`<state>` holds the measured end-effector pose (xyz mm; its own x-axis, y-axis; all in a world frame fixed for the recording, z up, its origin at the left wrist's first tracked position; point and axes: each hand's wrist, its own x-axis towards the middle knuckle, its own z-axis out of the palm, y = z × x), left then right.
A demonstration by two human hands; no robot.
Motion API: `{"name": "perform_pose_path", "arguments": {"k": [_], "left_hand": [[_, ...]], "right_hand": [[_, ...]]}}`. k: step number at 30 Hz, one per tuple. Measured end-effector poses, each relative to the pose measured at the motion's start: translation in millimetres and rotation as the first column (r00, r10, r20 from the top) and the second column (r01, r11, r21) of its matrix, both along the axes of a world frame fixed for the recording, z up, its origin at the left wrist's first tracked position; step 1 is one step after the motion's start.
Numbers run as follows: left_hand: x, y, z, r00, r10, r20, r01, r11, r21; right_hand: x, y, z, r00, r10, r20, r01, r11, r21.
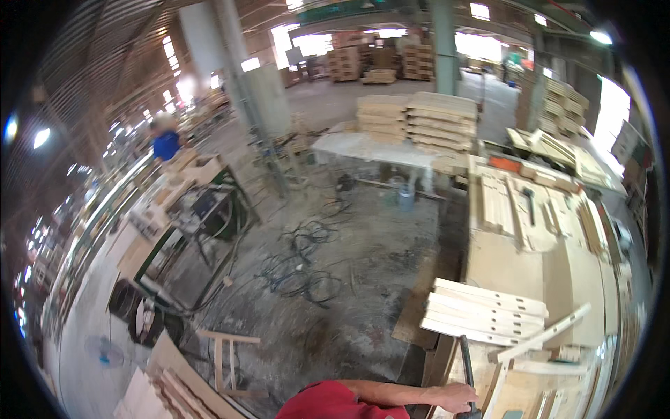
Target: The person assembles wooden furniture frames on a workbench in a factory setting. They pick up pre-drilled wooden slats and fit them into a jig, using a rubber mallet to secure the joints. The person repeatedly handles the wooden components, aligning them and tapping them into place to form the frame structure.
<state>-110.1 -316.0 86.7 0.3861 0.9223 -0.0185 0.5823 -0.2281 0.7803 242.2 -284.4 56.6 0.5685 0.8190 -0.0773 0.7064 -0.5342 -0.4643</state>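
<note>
My left hand [455, 398] reaches in from the lower edge, from a red sleeve, to the bench at the right. Its fingers are closed around a long dark bar-like tool [467, 359]; the tool's exact kind is unclear. The tool's thin end points away from me, beside a stack of pale slotted wooden slats [485, 311]. To the right of the hand lie wooden frame pieces, among them a slanting strip [548, 334]. My right hand is out of view.
Pale slats and a dark hammer-like tool [529, 202] lie farther along the bench. Tangled black cables [303, 272] cover part of the floor. A small wooden frame [229, 340] stands lower left. Stacked panels [441, 120] sit behind; a person in blue [166, 144] is far left.
</note>
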Motion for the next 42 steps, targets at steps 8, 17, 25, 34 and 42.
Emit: {"name": "perform_pose_path", "arguments": {"k": [8, 17, 25, 34, 42], "left_hand": [[-11.8, 24.0, -10.9, 0.996, -0.086, 0.005, 0.083, 0.977, 0.198], [84.8, 52.9, -17.6, 0.855, -0.49, 0.171, 0.49, 0.87, 0.042], [121.3, 96.8, 3.9, 0.77, -0.635, -0.064, 0.635, 0.772, -0.017], [143.1, 77.1, 23.7, 0.74, -0.664, -0.104, 0.649, 0.747, -0.144], [142.5, 84.7, -0.8, 0.72, -0.693, -0.037, 0.69, 0.72, -0.07]], "right_hand": [[63.4, -47.9, -30.5, 0.869, -0.494, -0.035, 0.487, 0.866, -0.114], [97.7, -105.1, -59.7, 0.764, -0.62, -0.179, 0.635, 0.772, 0.036], [80.9, -114.6, -30.3, 0.842, -0.526, -0.123, 0.539, 0.831, 0.134], [83.2, -113.2, -31.3, 0.824, -0.543, -0.159, 0.563, 0.815, 0.134], [82.8, -109.9, -20.4, 0.821, -0.531, -0.208, 0.559, 0.823, 0.106]]}}
